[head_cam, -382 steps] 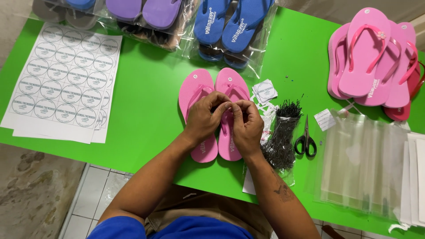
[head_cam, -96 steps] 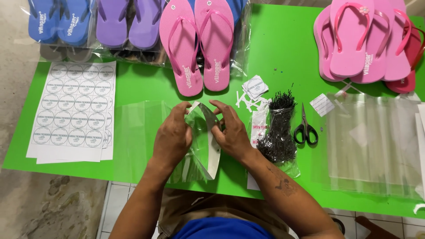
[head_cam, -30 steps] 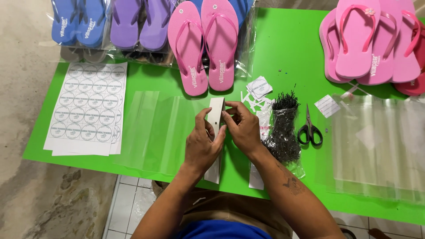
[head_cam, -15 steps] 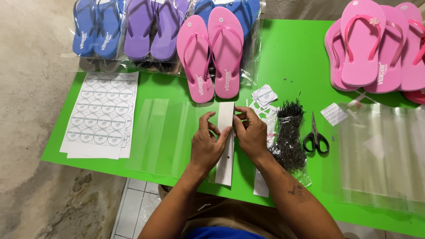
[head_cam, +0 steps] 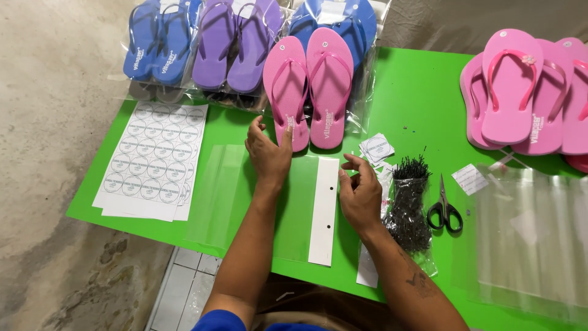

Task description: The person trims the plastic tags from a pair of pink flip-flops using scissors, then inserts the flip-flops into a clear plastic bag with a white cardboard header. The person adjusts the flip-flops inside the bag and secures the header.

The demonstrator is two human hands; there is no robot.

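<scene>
Left hand point(head_cam: 268, 154) spread flat, fingertips touching the heel of a pink flip-flop pair point(head_cam: 311, 87) just beyond it, right hand point(head_cam: 360, 195) loosely curled, empty, beside the white-edged clear bag point(head_cam: 323, 208) lying between both hands, scissors point(head_cam: 445, 208) further right.

The table point(head_cam: 416, 92) carries all items. A plastic bag point(head_cam: 263, 202) lies flat at the near edge, its header strip point(head_cam: 324, 211) on the right end. The left hand point(head_cam: 268, 153) rests on the bag's far edge, touching the heel of a pair of flip-flops point(head_cam: 309, 86) behind it. The right hand point(head_cam: 361, 196) sits just right of the strip. A sticker sheet point(head_cam: 150, 160) lies left of the bag. A packet of fasteners point(head_cam: 407, 205) lies right of the right hand, with scissors point(head_cam: 445, 208) beyond it. Stacked bags point(head_cam: 533, 233) occupy the far right.
</scene>
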